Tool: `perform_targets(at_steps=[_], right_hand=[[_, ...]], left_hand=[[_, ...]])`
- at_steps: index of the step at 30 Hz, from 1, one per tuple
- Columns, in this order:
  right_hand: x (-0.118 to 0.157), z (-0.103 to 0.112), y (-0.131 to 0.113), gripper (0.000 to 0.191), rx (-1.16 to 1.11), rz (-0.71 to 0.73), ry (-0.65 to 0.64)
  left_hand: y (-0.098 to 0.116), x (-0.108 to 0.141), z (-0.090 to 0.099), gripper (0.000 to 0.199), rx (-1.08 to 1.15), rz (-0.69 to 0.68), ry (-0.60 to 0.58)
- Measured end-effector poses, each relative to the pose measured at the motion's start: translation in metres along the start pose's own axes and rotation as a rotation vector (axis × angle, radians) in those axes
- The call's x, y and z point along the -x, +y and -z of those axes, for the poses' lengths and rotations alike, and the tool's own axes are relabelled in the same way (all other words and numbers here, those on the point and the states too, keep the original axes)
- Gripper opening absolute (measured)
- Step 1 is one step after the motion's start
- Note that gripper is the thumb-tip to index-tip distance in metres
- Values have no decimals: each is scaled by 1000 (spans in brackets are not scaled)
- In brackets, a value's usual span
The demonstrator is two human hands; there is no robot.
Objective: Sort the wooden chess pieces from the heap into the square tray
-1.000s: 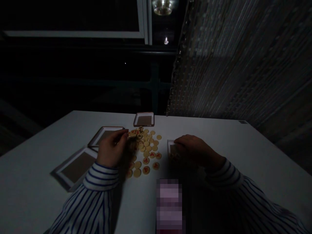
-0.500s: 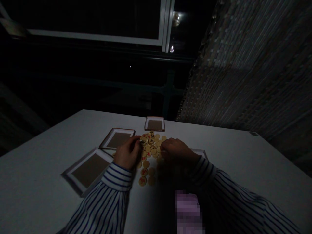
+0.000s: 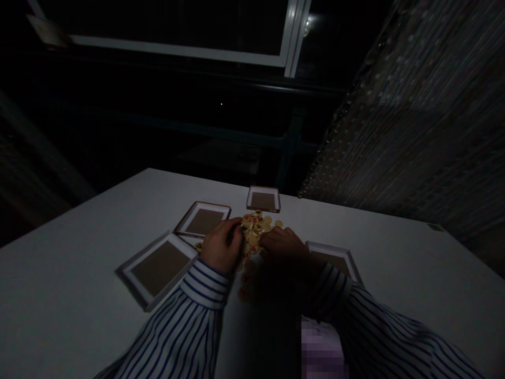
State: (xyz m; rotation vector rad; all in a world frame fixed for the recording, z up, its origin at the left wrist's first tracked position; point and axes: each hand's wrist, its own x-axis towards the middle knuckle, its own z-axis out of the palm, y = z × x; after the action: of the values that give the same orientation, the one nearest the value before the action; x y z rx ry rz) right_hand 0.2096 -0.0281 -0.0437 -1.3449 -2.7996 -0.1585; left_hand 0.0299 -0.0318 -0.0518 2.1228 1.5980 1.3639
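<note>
A heap of round wooden Chinese chess pieces (image 3: 253, 226) lies on the white table, some showing red or black characters. My left hand (image 3: 222, 246) rests along the heap's left side, fingers curved and the thumb apart, with no piece visible in its grasp. At the right side, my right hand (image 3: 284, 247) is closed with its fingertips down among the pieces; shadow hides whatever they pinch. Nearer to me, a few pieces (image 3: 245, 292) lie in a short column, dim in the shade of my right arm. A single piece (image 3: 198, 246) sits left of my left hand.
Shallow trays stand around the heap: one at the back (image 3: 263, 199), two on the left (image 3: 201, 220) (image 3: 160, 268), and one on the right (image 3: 335, 260), partly behind my right arm. A bead curtain (image 3: 394, 121) hangs beyond the table's right side.
The view has shifted, so the table appears farther right. My right hand has moved left over the heap, closer to my left hand, and its shadow now covers more of the near pieces.
</note>
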Motion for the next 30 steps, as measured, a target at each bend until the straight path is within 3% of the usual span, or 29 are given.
perform_targets(at_steps=[8, 14, 19, 24, 30], right_hand=[[1, -2, 2, 16, -142, -47, 89], [3, 4, 3, 21, -793, -317, 294], [1, 10, 2, 27, -1271, -389, 292], [2, 15, 3, 29, -1396, -417, 263], [3, 16, 2, 30, -1492, -441, 200]], left_hand=[[2, 1, 1, 24, 16, 0, 6], [0, 2, -1, 23, 90, 20, -20], [7, 3, -2, 19, 244, -66, -152], [13, 5, -3, 21, 301, -142, -223], [13, 8, -5, 27, 224, -197, -193]])
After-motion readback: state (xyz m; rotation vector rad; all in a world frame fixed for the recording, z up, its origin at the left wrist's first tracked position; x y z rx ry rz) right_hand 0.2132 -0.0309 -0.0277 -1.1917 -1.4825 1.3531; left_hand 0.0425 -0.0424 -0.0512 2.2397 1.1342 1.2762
